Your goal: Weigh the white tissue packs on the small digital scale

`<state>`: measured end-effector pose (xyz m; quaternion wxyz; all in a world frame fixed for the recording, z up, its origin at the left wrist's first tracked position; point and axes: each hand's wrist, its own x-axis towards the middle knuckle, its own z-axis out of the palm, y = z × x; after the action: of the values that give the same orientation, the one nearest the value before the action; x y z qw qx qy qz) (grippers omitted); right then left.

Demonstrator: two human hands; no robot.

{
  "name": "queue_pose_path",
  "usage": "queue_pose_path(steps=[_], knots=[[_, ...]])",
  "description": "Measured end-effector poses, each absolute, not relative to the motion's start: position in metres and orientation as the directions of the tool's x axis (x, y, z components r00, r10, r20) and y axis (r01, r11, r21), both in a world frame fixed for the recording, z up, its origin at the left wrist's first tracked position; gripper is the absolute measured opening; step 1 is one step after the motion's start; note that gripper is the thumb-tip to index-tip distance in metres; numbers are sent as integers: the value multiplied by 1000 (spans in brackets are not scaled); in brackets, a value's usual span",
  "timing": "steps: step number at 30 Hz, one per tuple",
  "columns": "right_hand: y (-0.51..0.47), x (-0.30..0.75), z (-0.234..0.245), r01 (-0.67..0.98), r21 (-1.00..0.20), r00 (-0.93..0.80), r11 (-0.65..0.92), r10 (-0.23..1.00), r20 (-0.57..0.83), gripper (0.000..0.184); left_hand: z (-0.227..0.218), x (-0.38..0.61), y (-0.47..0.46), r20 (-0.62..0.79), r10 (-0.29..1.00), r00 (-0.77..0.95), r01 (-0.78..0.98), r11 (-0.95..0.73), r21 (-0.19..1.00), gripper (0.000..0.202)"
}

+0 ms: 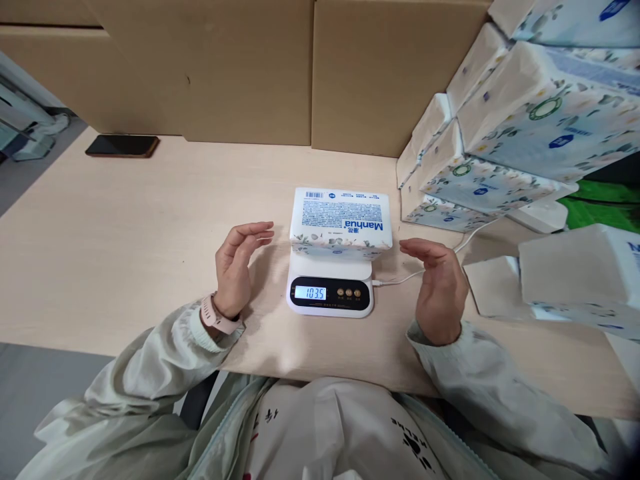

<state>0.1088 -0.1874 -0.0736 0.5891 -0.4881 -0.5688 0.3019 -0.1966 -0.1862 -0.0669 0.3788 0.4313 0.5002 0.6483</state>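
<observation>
A white tissue pack [341, 217] with blue "Manhua" print, upside down to me, rests on a white digital scale [330, 267]. The lit display [310, 293] appears to read 103.5. To the left of the pack, my left hand [239, 267] is held apart from it, fingers stretched toward it, with nothing in the palm. On the other side my right hand [438, 287] faces the pack, also empty and not touching it, its fingers extended. A white cable [397, 282] runs from the scale's right side behind my right hand.
Stacked tissue packs [520, 127] rise at the back right. More packs [575, 273] lie to the right of my right hand. Cardboard boxes [250, 73] line the table's far edge. A dark phone [123, 146] lies at the far left of the wooden table [125, 267].
</observation>
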Motion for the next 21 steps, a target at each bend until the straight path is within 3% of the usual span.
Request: queue_pose_path(steps=[9, 12, 16, 21], knots=[[-170, 107, -55, -20, -997, 155, 70, 986, 66, 47, -38, -195, -181, 94, 990, -105, -109, -105, 988, 42], [-164, 101, -51, -32, -999, 32, -7, 999, -8, 48, -39, -189, -173, 50, 998, -40, -126, -54, 991, 44], [-164, 86, -32, 74, -997, -186, -10, 982, -24, 52, -31, -180, -169, 61, 988, 141, -164, -38, 986, 45], [-155, 36, 4, 59, -993, -443, 99, 894, 63, 45, -24, -208, -169, 166, 982, -94, -185, -181, 966, 39]])
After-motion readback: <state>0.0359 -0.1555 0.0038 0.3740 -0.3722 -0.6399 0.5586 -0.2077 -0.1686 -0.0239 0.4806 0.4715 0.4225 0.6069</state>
